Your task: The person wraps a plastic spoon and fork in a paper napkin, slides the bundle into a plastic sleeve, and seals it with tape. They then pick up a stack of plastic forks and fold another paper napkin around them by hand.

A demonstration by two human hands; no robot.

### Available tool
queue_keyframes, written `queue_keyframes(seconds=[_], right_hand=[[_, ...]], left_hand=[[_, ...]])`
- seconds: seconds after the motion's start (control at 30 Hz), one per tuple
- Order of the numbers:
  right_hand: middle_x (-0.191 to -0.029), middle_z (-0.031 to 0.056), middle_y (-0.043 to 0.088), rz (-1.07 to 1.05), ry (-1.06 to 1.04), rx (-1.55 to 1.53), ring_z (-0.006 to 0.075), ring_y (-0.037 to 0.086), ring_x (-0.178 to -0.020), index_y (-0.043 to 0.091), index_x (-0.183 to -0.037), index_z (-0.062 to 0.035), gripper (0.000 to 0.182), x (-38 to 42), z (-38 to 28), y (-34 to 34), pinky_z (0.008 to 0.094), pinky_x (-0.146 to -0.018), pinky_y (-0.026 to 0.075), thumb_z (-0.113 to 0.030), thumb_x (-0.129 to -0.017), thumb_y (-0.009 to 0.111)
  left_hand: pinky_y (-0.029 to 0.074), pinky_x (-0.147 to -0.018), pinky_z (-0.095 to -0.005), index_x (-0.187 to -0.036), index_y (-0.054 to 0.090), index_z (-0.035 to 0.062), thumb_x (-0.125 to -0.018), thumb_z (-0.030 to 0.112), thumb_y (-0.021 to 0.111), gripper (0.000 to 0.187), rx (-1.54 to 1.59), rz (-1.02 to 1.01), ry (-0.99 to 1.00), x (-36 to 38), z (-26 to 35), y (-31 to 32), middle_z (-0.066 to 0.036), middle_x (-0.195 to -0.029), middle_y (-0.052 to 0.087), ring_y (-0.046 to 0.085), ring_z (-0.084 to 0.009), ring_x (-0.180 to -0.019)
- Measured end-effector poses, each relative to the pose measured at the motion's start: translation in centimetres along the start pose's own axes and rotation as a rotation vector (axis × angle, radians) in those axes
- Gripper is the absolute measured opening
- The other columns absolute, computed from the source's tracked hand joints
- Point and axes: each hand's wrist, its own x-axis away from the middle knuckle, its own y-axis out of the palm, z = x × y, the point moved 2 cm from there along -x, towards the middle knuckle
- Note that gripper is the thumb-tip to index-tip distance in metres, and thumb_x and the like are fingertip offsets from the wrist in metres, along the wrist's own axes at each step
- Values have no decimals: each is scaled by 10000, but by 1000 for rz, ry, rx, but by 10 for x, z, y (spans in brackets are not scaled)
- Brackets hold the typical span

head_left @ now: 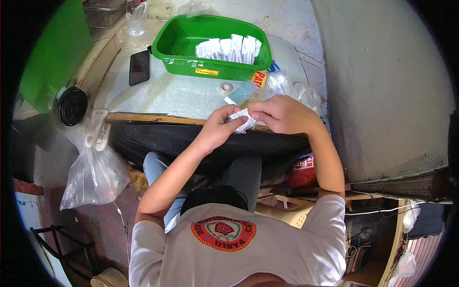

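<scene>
Over the table's front edge, my left hand (221, 126) pinches a small white packet (245, 119) with thumb and fingers. My right hand (277, 114) closes on the upper right side of the same packet. Behind my hands a green basin (215, 69) holds several folded white packets (229, 49) standing in a row. Near the basin's front lies a roll of tape (226, 87). Just beyond my right hand are a pale green packet (241, 93) and clear plastic bags (279, 83).
A black phone (139, 68) lies left of the basin. From the table's left side hangs a clear plastic bag (95, 174), below a round black lid (72, 105). A grey wall (382, 86) rises on the right. A red bag (303, 171) is under the table.
</scene>
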Motion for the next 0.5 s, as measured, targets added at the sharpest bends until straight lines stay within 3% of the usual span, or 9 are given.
queue_keyframes(seconds=[0.5], right_hand=[[-702,170,580,27,-40,85,374,589,-680,573,-948,-113,79,-2,-3,-1,454,-593,422,-182,-933,539]], left_hand=[[481,-747,-234,-1045,597,-12,-925,96,618,163,10,7,-9,0,-5,-1,-44,-928,646,604,-88,-840]])
